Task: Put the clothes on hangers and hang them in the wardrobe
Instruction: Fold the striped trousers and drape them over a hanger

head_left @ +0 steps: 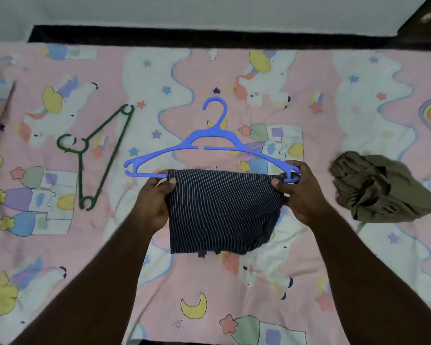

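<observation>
We work mid-bed [309,282]; open sheet lies all round our hands, bed's far edge well beyond the fingertips. Left hand [153,204] pinches the striped cloth [222,210] at its left top corner; right hand [300,192] grips its right corner plus the blue hanger [207,143] end. Cloth drapes over the hanger bar between our thumbs. Green hanger [97,155] lies left of our fingers, olive garment [381,188] right. Bar under cloth hidden.
</observation>
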`<state>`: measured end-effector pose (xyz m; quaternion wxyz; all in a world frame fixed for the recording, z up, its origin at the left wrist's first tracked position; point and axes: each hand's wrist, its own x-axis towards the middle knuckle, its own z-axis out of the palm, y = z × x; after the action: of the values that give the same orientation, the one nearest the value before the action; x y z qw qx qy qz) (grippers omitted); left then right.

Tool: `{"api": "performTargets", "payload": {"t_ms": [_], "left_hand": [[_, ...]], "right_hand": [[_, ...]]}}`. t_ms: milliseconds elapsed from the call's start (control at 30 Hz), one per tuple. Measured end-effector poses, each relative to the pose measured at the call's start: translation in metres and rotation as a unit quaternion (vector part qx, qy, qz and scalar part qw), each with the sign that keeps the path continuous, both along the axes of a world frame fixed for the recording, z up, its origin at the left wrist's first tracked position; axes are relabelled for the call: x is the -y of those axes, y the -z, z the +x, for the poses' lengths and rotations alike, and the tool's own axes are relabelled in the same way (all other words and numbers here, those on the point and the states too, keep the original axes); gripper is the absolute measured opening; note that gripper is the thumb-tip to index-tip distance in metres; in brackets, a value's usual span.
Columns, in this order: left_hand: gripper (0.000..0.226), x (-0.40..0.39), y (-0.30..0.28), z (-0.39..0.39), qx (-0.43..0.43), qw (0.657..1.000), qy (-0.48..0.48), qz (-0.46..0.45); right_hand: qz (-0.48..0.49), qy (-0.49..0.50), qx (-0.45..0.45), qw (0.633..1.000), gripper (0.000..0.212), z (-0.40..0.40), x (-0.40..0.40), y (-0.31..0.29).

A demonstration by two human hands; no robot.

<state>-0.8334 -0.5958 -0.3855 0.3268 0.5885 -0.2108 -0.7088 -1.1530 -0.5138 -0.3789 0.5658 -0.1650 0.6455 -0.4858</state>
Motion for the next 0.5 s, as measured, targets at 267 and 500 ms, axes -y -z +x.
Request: {"api": "performTargets", "payload": {"t_ms": [267,500], "left_hand": [[0.024,0.027,-0.163,0.007,-0.09,0.978,0.038,-0.185],[0.017,0.031,-0.332,0.013,-0.119,0.945,0.003,-0.304]], "right_hand": [[-0.116,-0.003,-0.076,0.99,0.032,-0.01,0.024,-0.177],[-0.258,-0.006,-0.077,0.963,0.025,-0.003,0.037,-0.344]]}}
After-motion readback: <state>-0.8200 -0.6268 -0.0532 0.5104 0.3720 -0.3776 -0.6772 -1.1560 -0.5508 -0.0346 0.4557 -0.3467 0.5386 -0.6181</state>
